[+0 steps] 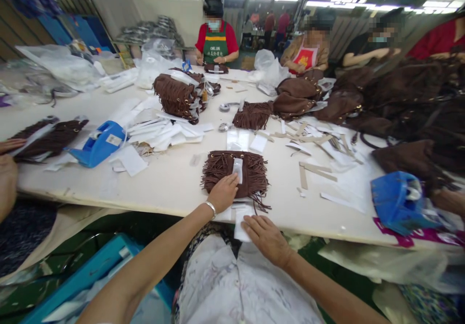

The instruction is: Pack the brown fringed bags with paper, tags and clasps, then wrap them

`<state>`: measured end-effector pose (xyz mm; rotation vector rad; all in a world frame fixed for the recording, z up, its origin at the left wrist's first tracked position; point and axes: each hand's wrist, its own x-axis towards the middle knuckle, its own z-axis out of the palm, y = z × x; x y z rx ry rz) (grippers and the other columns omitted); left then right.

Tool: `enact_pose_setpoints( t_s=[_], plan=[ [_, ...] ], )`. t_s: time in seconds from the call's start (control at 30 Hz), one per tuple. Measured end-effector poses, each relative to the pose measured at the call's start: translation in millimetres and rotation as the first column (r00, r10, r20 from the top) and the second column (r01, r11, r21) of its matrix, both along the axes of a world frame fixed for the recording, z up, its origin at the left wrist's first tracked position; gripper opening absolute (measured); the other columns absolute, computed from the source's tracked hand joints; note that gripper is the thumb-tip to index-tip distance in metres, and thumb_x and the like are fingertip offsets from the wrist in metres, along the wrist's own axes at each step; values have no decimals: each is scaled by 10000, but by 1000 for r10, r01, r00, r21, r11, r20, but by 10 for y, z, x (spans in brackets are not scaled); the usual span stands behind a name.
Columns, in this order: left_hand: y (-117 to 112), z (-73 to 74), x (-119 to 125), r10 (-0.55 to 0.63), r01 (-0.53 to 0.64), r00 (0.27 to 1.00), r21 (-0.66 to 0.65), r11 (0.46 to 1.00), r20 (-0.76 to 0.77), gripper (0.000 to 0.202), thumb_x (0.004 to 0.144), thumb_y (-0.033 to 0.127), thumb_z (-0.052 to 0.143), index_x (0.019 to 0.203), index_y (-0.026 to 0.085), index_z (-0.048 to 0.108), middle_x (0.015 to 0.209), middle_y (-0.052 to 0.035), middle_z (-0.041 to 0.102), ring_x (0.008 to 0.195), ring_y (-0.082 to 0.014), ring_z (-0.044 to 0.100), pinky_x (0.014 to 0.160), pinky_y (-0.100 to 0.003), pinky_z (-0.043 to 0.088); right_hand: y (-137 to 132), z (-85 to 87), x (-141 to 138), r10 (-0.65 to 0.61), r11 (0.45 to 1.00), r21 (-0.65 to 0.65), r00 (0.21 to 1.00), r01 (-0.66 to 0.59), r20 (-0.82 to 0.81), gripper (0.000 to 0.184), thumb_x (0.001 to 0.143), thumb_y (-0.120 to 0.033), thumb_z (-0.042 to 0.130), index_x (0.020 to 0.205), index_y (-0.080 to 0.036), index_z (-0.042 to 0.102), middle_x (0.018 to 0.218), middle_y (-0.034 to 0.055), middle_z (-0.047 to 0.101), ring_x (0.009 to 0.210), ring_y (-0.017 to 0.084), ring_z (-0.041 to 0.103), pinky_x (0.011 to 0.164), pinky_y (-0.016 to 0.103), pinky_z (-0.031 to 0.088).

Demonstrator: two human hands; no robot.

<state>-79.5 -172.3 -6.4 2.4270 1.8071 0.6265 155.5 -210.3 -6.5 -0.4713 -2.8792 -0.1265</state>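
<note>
A brown fringed bag (236,164) lies flat near the front edge of the white table, with a small clear-wrapped piece (238,167) on its middle. My left hand (223,193) rests on the bag's lower front, fingers stretched out and their tips at the wrapped piece. From under the bag a white paper strip (240,224) comes out over the table edge. My right hand (267,239) lies against the strip's right side with fingers extended; its thumb is hidden. Long fringe strands trail down toward my right hand.
Blue tape dispensers stand at left (101,142) and right (397,203). White paper scraps (170,132) and brown card strips (319,169) litter the table (145,186). More fringed bags (174,94) are stacked behind. Co-workers' hands show at both sides. A teal crate (83,275) stands below.
</note>
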Motion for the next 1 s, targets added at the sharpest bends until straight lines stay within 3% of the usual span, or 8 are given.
enact_pose_setpoints(
  t_s=[0.13, 0.23, 0.3, 0.37, 0.6, 0.77, 0.87, 1.0],
  plan=[
    [-6, 78, -102, -67, 66, 998, -31, 997, -9, 458, 968, 329, 375, 1367, 106, 419, 1450, -179, 433, 1352, -237, 398, 1118, -411, 343, -107, 96, -3, -139, 984, -114, 990, 140, 16, 267, 930, -127, 501, 1171, -194, 595, 1028, 77, 653, 895, 205, 591, 799, 334, 463],
    [2, 120, -207, -180, 176, 983, -77, 981, -48, 706, 862, 528, 540, 1398, 102, 370, 1445, -193, 420, 1351, -278, 392, 1110, -398, 349, -130, 57, -36, -247, 944, -224, 969, 240, -2, 235, 928, -120, 503, 1110, -217, 615, 968, 52, 639, 885, 183, 591, 793, 297, 449],
    [13, 124, -247, -243, 235, 967, -103, 967, -80, 876, 757, 554, 654, 1414, 74, 331, 1451, -217, 399, 1362, -315, 368, 1118, -405, 332, -122, 27, -41, -225, 936, -271, 974, 225, 31, 202, 925, -127, 515, 1066, -223, 623, 967, 39, 631, 866, 176, 586, 770, 283, 441],
    [20, 108, -252, -274, 262, 956, -116, 958, -107, 923, 727, 493, 699, 1428, 56, 289, 1461, -239, 378, 1381, -336, 334, 1132, -427, 296, -103, 18, -19, -188, 932, -302, 980, 201, 71, 162, 928, -143, 519, 1028, -219, 623, 968, 32, 623, 845, 172, 580, 739, 273, 431],
    [36, 52, -199, -294, 276, 941, -122, 953, -167, 767, 797, 329, 614, 1429, 61, 271, 1480, -245, 363, 1412, -333, 288, 1146, -485, 237, -23, 164, 87, -102, 913, -384, 988, 138, 112, 188, 997, -267, 432, 1012, -213, 611, 917, 20, 605, 817, 153, 576, 701, 256, 399],
    [108, 143, -249, -328, 306, 924, -133, 943, -197, 619, 837, 238, 525, 1403, 65, 342, 1425, -218, 447, 1372, -291, 371, 1153, -417, 259, -99, 219, 73, -109, 939, -311, 985, 146, 133, 154, 976, -254, 479, 894, -206, 599, 860, 14, 608, 775, 163, 561, 674, 269, 377],
    [127, 187, -270, -341, 316, 918, -145, 937, -202, 647, 841, 293, 553, 1408, 67, 338, 1432, -210, 440, 1362, -288, 384, 1145, -395, 287, -147, 225, 52, -129, 936, -306, 978, 176, 166, 117, 947, -235, 530, 855, -191, 587, 850, 18, 616, 749, 162, 559, 637, 270, 360],
    [90, 154, -242, -351, 321, 912, -166, 933, -211, 896, 740, 455, 690, 1414, 9, 304, 1474, -278, 348, 1382, -382, 325, 1131, -473, 298, -111, 274, 67, -26, 885, -453, 982, 110, 189, 171, 939, -352, 554, 855, -206, 587, 811, -14, 629, 683, 143, 565, 578, 262, 336]
  ],
)
